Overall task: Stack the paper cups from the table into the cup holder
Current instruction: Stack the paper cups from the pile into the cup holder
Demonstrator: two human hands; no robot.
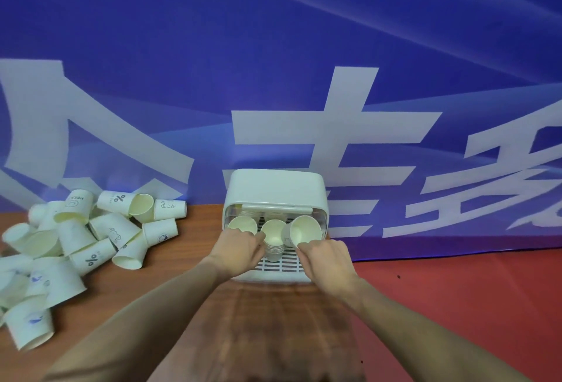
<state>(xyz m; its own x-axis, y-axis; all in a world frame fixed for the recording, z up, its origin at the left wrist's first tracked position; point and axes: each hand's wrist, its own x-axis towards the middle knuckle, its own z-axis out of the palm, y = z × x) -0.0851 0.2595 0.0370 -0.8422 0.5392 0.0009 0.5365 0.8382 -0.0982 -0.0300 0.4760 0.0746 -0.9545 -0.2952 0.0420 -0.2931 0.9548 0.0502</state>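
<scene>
A white cup holder (275,187) with a slatted base stands on the table at the middle, its front open. Inside show three cup mouths: a left cup (242,225), a middle stack of cups (274,234) and a right cup (305,231). My left hand (235,252) reaches to the middle stack, fingertips touching its left side at the rim. My right hand (327,258) pinches the rim of the right cup, which is tilted toward me. A heap of loose white paper cups (91,238) lies on the table at the left.
The wooden table (273,320) runs under both arms; a red cloth (456,290) covers its right part. A blue banner (304,77) with large white characters hangs right behind the holder. More loose cups (29,324) lie at the near left edge.
</scene>
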